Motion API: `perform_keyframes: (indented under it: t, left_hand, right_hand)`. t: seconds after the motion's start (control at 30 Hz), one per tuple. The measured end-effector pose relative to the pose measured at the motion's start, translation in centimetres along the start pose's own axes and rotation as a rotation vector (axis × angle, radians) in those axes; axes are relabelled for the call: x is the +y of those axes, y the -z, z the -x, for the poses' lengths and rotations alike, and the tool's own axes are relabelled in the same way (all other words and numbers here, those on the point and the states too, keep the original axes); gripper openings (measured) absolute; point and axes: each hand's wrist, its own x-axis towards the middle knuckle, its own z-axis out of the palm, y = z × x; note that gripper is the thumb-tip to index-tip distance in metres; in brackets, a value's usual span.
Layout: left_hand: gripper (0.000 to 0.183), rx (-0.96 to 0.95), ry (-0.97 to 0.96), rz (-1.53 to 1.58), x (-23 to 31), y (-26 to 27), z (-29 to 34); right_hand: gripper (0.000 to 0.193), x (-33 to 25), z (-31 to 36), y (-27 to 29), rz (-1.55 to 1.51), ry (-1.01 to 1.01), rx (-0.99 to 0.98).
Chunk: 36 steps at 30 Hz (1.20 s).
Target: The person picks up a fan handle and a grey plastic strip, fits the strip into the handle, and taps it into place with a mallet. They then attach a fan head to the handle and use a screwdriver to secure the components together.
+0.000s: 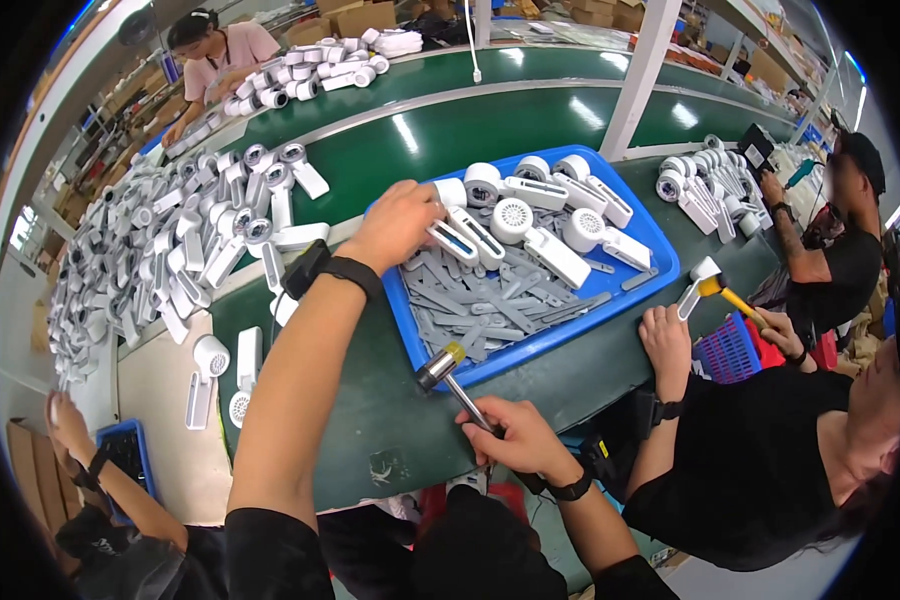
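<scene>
My left hand reaches over the left rim of a blue tray, its fingers curled round the head of a white handheld fan. That fan's head is mostly hidden by the hand. My right hand, at the near edge of the table, grips a small mallet with a metal head and a yellowish face. The mallet's head is raised by the tray's near rim. Several more white fans lie along the far side of the tray, above a heap of flat grey strips.
A big pile of white fan parts covers the left of the green table. Two fans lie apart near a beige board. At right, a co-worker's hand holds a fan near a yellow hammer. Other people work around the table.
</scene>
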Motion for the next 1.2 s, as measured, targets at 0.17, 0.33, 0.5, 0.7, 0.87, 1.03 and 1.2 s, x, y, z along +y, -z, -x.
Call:
perform_keyframes:
  t: [0.17,0.33,0.5,0.7,0.87,1.03,1.2]
  left_hand:
    - [0.025,0.102,0.164,0.143,-1.1,7.4,2.3]
    - [0.037,0.102,0.458,0.523,4.3,15.4,9.6]
    - [0.036,-0.052,0.418,0.177,11.5,15.1,17.3]
    - [0.041,-0.041,0.202,0.059,14.0,9.1,21.3]
    - [0.042,-0.113,0.180,0.098,14.4,7.6,22.2]
    - [0.038,-0.104,0.145,0.156,13.1,9.5,19.3]
    - [0.030,0.003,0.248,0.202,6.5,7.7,11.4]
  right_hand:
    - [0.017,0.2,-0.1,0.3,-0.031,0.000,-0.028]
    - [0.015,1.0,0.7,0.7,-0.203,0.019,-0.009]
    - [0.013,1.4,0.4,0.8,-0.396,0.032,-0.004]
    - [0.012,1.3,-0.3,0.6,-0.436,0.056,0.055]
    - [0.011,-0.1,0.4,2.0,-0.342,0.063,0.261]
    - [0.011,1.8,0.3,3.0,-0.260,0.129,0.392]
    - [0.010,1.5,0.2,2.5,-0.038,0.128,0.481]
